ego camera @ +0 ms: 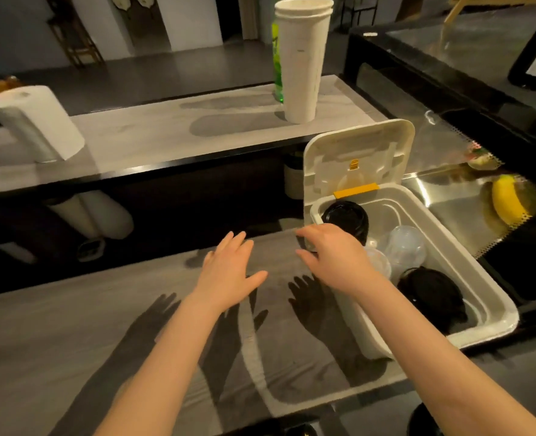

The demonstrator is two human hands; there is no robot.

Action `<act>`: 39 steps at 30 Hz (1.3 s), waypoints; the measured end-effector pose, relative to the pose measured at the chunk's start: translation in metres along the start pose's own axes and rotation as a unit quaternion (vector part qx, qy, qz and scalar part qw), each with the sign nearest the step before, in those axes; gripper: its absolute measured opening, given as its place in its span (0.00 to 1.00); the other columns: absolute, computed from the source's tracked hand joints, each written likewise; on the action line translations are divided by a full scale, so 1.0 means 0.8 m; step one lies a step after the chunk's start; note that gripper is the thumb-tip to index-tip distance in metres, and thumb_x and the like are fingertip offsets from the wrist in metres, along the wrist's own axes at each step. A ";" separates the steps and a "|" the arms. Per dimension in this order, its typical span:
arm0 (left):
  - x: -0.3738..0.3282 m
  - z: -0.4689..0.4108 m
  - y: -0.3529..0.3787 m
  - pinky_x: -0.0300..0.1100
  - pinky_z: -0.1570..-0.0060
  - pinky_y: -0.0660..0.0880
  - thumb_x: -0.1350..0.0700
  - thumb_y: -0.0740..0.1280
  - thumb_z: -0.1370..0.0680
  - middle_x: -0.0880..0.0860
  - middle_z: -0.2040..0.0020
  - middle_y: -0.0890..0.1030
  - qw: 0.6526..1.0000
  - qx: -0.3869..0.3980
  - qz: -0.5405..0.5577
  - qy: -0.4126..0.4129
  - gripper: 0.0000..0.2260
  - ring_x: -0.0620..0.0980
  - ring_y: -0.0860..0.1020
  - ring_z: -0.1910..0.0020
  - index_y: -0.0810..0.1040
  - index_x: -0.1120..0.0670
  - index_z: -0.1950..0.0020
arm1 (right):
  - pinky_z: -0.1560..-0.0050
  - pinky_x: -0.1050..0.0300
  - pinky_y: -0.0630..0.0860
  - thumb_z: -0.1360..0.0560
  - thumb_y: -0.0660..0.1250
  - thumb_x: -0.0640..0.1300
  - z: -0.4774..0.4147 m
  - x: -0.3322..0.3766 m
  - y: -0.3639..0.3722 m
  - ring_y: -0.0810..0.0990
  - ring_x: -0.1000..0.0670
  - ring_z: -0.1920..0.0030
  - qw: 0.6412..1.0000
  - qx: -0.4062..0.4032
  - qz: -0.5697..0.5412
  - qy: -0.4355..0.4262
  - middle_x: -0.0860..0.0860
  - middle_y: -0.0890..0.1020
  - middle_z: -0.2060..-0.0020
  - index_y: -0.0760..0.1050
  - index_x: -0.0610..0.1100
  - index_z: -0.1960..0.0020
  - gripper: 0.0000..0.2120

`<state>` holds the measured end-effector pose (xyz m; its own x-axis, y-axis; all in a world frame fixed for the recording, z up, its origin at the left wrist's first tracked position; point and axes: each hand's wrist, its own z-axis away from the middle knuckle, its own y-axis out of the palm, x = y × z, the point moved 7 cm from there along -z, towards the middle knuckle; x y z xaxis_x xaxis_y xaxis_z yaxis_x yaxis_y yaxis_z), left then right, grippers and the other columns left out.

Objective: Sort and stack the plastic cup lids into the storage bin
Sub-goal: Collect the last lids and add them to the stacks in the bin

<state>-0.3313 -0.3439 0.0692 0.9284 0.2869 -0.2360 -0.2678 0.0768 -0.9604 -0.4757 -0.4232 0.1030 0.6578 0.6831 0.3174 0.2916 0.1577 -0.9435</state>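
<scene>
Lids (406,247) stacked inside bin (467,258), black at both ends, clear between. Left hand (229,272) spread, empty, above counter (71,325); right hand (332,256) curled over bin's left rim, grasp unclear. Probably last placing; next, straightening stacks.

storage bin (467,259): white, open | black lids (345,217): stacks at both ends | clear dome lids (406,247): between them

This is looking like a café or drinks bar, seen from behind the serving counter. A tall stack of paper cups (301,64) is standing on the raised ledge (166,133) beside a green bottle (276,64), with a paper towel roll (34,124) sitting further along. A bin (480,335) is holding black lids (345,218) and clear lids (406,250), and a steel worktop (449,209) is carrying a banana (507,202).
</scene>
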 end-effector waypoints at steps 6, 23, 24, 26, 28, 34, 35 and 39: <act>0.147 0.079 -0.011 0.54 0.29 0.54 0.42 0.60 0.22 0.50 0.22 0.52 0.992 0.007 0.012 -0.129 0.30 0.50 0.48 0.23 0.58 0.53 0.25 | 0.32 0.53 0.65 0.21 0.59 0.54 -0.036 0.126 0.068 0.65 0.50 0.29 0.991 0.090 0.003 -0.096 0.50 0.68 0.29 0.63 0.48 0.27 0.24; 0.577 0.295 -0.004 0.50 0.31 0.62 0.44 0.62 0.22 0.53 0.26 0.62 0.929 -0.009 0.058 -0.366 0.27 0.55 0.61 0.28 0.63 0.54 0.27 | 0.41 0.52 0.72 0.22 0.60 0.53 -0.103 0.536 0.293 0.72 0.46 0.36 0.943 0.223 0.026 -0.246 0.48 0.73 0.35 0.68 0.47 0.31 0.21; 0.603 0.306 -0.001 0.51 0.31 0.63 0.44 0.62 0.23 0.54 0.26 0.62 0.923 -0.008 0.064 -0.379 0.27 0.56 0.62 0.28 0.64 0.54 0.27 | 0.40 0.51 0.72 0.22 0.60 0.53 -0.107 0.559 0.307 0.72 0.46 0.36 0.938 0.239 0.024 -0.248 0.48 0.73 0.34 0.68 0.47 0.31 0.21; 0.651 0.327 0.007 0.52 0.33 0.64 0.43 0.63 0.23 0.54 0.26 0.62 0.911 0.001 0.067 -0.407 0.27 0.57 0.61 0.28 0.65 0.53 0.28 | 0.38 0.51 0.71 0.21 0.60 0.52 -0.114 0.604 0.334 0.71 0.46 0.34 0.932 0.259 0.023 -0.254 0.48 0.72 0.33 0.67 0.46 0.30 0.21; 0.694 0.353 0.013 0.53 0.34 0.62 0.43 0.63 0.24 0.54 0.25 0.58 0.893 0.009 0.065 -0.445 0.28 0.58 0.56 0.27 0.62 0.53 0.27 | 0.38 0.52 0.71 0.21 0.60 0.51 -0.120 0.645 0.356 0.71 0.46 0.34 0.927 0.268 0.026 -0.259 0.48 0.72 0.33 0.67 0.47 0.30 0.21; 0.791 0.426 0.042 0.52 0.29 0.57 0.41 0.67 0.27 0.58 0.25 0.51 0.816 0.008 0.116 -0.566 0.40 0.60 0.49 0.25 0.50 0.54 0.24 | 0.41 0.52 0.72 0.21 0.61 0.50 -0.132 0.731 0.414 0.72 0.44 0.37 0.913 0.328 0.033 -0.239 0.46 0.72 0.35 0.65 0.48 0.30 0.21; 0.797 0.431 0.049 0.51 0.29 0.57 0.41 0.67 0.27 0.58 0.25 0.52 0.814 0.023 0.128 -0.567 0.41 0.60 0.50 0.25 0.48 0.55 0.24 | 0.42 0.52 0.72 0.22 0.61 0.50 -0.133 0.740 0.423 0.72 0.44 0.37 0.912 0.336 0.032 -0.234 0.46 0.72 0.35 0.65 0.48 0.30 0.21; 0.813 0.437 0.058 0.48 0.30 0.59 0.45 0.68 0.26 0.58 0.25 0.56 0.826 0.010 0.135 -0.547 0.39 0.60 0.56 0.27 0.49 0.55 0.24 | 0.43 0.52 0.71 0.22 0.62 0.49 -0.131 0.760 0.453 0.73 0.44 0.39 0.903 0.366 0.020 -0.226 0.45 0.73 0.37 0.68 0.46 0.32 0.19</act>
<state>0.1698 0.1801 -0.0771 0.0486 0.9868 -0.1547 -0.4410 -0.1177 -0.8898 0.1026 -0.0254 -0.0356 0.2590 0.8937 0.3663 -0.3714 0.4422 -0.8164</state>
